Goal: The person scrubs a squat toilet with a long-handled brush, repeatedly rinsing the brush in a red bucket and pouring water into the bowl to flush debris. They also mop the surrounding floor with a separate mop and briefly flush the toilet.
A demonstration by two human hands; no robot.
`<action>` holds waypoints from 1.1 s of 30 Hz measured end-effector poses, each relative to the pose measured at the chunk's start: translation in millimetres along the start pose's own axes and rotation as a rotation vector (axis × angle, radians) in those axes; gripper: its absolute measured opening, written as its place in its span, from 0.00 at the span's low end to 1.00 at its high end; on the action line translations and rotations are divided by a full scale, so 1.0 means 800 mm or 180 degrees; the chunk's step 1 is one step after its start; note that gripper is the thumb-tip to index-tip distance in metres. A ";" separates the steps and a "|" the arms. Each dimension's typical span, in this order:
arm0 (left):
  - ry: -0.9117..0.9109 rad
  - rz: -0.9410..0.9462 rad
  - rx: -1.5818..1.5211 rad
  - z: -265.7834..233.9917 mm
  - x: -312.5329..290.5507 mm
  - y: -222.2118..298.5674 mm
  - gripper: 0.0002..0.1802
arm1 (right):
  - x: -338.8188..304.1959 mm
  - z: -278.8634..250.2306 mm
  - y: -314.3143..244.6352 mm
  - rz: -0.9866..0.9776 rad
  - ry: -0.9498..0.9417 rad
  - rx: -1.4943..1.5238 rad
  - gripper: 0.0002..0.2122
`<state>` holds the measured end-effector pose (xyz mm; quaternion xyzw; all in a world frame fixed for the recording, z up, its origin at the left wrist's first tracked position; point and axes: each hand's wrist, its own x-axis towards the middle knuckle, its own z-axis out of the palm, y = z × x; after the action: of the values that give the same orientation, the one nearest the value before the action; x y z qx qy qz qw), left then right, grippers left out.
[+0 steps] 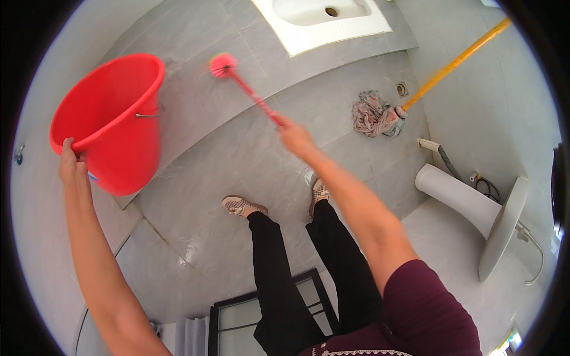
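Observation:
My left hand (72, 164) grips the near rim of a large red bucket (127, 139), which tilts with its opening toward the upper left. No contents show in the part of its inside that I see. In my right hand (295, 137) is the handle of a pink toilet brush (252, 96). Its round bristle head (223, 65) points away from me, over the raised grey tiled step and to the right of the bucket. The brush head is slightly blurred.
A white squat toilet (332, 24) is set in the raised step. A mop with a yellow handle (457, 62) rests its grey strands (377, 114) near a floor drain (402, 89). At the right stands a pedestal washbasin (504, 228). A dark-framed door (237, 326) lies behind my legs.

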<state>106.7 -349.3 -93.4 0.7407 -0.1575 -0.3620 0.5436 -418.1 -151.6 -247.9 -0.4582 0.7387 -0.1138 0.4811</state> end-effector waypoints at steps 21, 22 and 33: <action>0.0670 -0.0249 -0.0567 -0.153 0.046 -0.058 0.08 | -0.018 -0.059 -0.009 0.0684 -0.0246 -0.0579 0.21; 0.0880 -0.0393 -0.0665 -0.168 0.040 -0.064 0.08 | -0.024 -0.065 -0.014 0.0771 -0.0287 -0.0557 0.21; 0.0930 -0.1149 -0.0927 -0.271 -0.029 -0.141 0.14 | -0.043 -0.172 0.095 0.1055 0.0727 -0.0207 0.21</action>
<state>226.3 -144.7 -156.6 0.7152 0.1109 -0.3611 0.5880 -569.3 -120.1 -203.4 -0.3298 0.8571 -0.0604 0.3912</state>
